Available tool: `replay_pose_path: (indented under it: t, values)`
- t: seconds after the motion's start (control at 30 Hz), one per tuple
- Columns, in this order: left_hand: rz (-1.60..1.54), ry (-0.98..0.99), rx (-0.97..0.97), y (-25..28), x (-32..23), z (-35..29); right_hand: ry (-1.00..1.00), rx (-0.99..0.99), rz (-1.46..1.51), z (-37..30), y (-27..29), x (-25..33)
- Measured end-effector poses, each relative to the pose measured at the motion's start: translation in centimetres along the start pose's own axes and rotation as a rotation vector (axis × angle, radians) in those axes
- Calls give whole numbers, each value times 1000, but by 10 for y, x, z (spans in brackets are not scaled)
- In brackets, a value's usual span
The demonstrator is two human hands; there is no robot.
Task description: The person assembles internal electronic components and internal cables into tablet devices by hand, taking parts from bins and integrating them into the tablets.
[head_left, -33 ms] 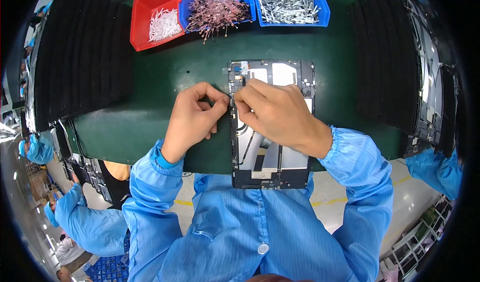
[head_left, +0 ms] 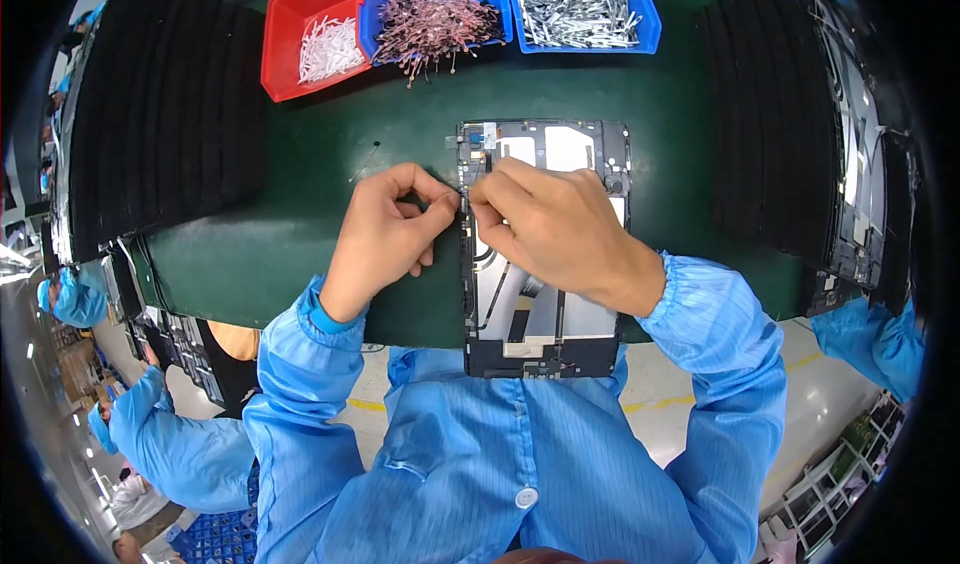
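Basically nothing's moved since the earlier frame, tablet included.
Opened tablet (head_left: 540, 314) lies under the right hand (head_left: 550, 219) and just right of the left hand (head_left: 385, 234), long axis running straight out from the person, one short end pointing back at them. Fingers on both hands are bunched in; can't tell if either's gripping anything.

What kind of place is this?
It looks like an electronics factory or workshop. A flat device lies opened with its insides showing, a red bin and blue bins hold heaps of small parts, and another person nearby wears blue work clothes too.
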State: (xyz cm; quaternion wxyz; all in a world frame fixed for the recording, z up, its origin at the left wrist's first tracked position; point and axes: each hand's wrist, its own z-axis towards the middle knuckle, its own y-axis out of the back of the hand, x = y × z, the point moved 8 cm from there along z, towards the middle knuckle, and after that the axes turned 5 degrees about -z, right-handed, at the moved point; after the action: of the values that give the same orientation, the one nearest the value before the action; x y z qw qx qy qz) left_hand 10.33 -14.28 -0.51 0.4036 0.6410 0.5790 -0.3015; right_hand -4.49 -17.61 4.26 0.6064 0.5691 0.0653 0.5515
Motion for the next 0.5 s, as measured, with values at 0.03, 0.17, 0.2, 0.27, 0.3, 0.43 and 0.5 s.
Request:
replay_pose_path:
  t: [0.03, 0.17, 0.2, 0.27, 0.3, 0.43, 0.5]
  values:
    - [0, -1, -1, 3, 0, 2, 2, 0, 0, 0, 0, 0]
    - [-27, 14, 79, 3, 0, 8, -17, -1, 22, -1, 0, -2]
    - [-42, 24, 96, 2, 0, 9, -17, -1, 6, -1, 0, -2]
    - [-42, 23, 94, 2, -1, 9, -21, -3, 12, 0, 0, -3]
    - [-43, 22, 92, 2, -2, 9, -24, -3, 19, 0, 0, -3]
    - [-45, 21, 83, 0, -3, 7, -21, -5, 29, 0, 0, -3]
    - [-53, 11, 58, 1, -3, 8, -27, -20, 25, 0, 1, -3]
